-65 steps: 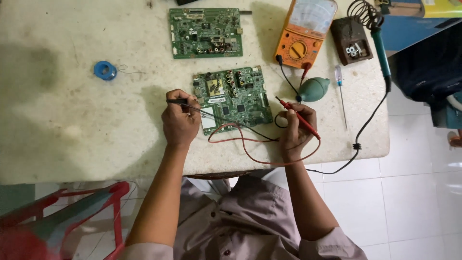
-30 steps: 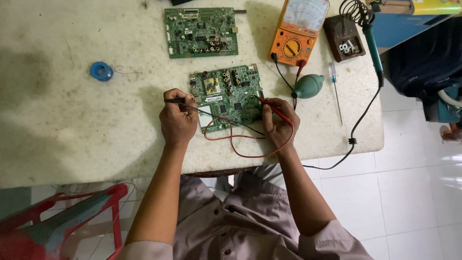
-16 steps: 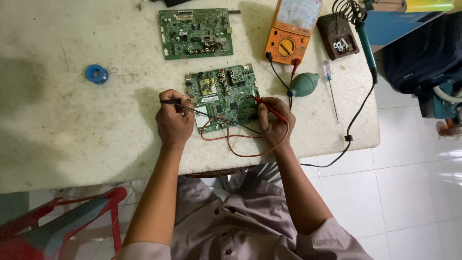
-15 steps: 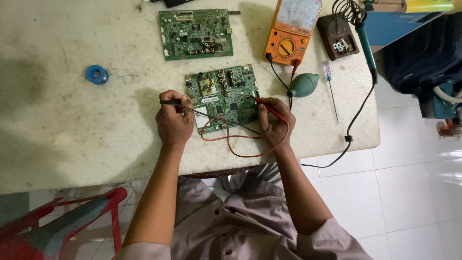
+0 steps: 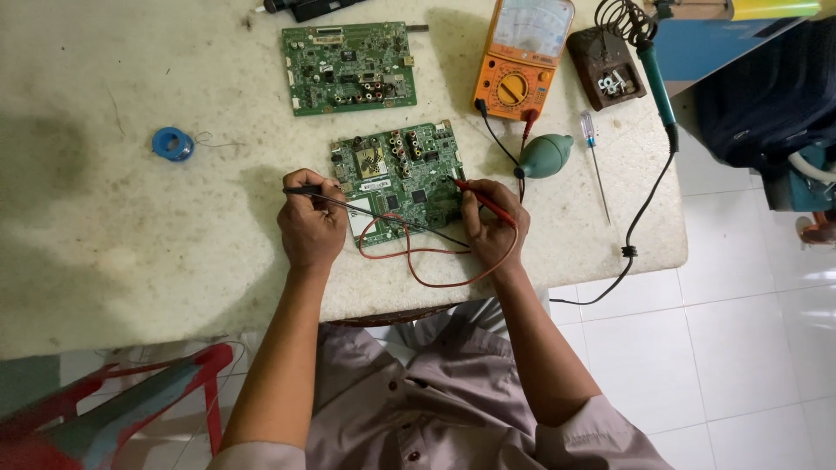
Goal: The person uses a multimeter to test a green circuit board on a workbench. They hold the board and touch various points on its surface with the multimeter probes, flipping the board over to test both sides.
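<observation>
A green circuit board (image 5: 401,174) lies on the white worktable (image 5: 131,226) in front of me. My left hand (image 5: 309,228) grips a black test probe (image 5: 305,191) at the board's left edge. My right hand (image 5: 492,228) grips a red test probe (image 5: 479,197), its tip touching the board's right side. Red and black leads (image 5: 418,252) loop across the table between my hands and run up to an orange analogue multimeter (image 5: 520,57).
A second green circuit board (image 5: 348,67) lies farther back. A green rubber blower bulb (image 5: 547,157), a small screwdriver (image 5: 595,157), a soldering iron with stand (image 5: 627,43) and its black cable sit at the right. A blue solder spool (image 5: 172,144) lies left. A red stool (image 5: 113,409) stands below.
My right hand has carried the red probe left from the table's edge onto the board's right side. My left hand has stayed at the board's left edge with the black probe.
</observation>
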